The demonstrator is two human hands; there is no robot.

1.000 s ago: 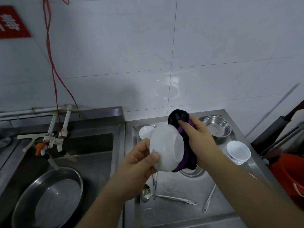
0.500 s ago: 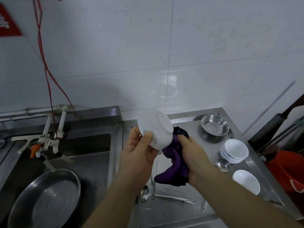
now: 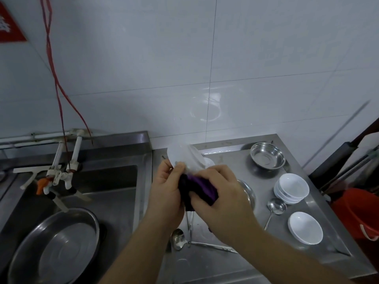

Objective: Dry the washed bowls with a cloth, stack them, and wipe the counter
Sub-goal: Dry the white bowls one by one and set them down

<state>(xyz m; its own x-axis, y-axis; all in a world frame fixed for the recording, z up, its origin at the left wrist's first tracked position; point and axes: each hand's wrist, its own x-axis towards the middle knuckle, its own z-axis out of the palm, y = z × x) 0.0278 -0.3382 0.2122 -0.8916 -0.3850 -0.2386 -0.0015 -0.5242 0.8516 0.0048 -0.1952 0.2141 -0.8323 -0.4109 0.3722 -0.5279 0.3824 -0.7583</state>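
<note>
From the head camera, the left hand (image 3: 166, 193) gripped a white bowl (image 3: 185, 157), blurred and held up over the counter (image 3: 229, 267), while the right hand (image 3: 219, 193) clutched the purple cloth (image 3: 202, 189) against it. So drying was mid-way. A stack of white bowls (image 3: 292, 188) sat at the right, done by the look of it; a single white bowl (image 3: 305, 227) waited near it, unstacked. Spoons lay about, and the counter wipe seemed yet to come.

Brushed steel counter (image 3: 235, 167); glossy white bowl (image 3: 184, 156); soft purple cloth (image 3: 202, 186).
</note>
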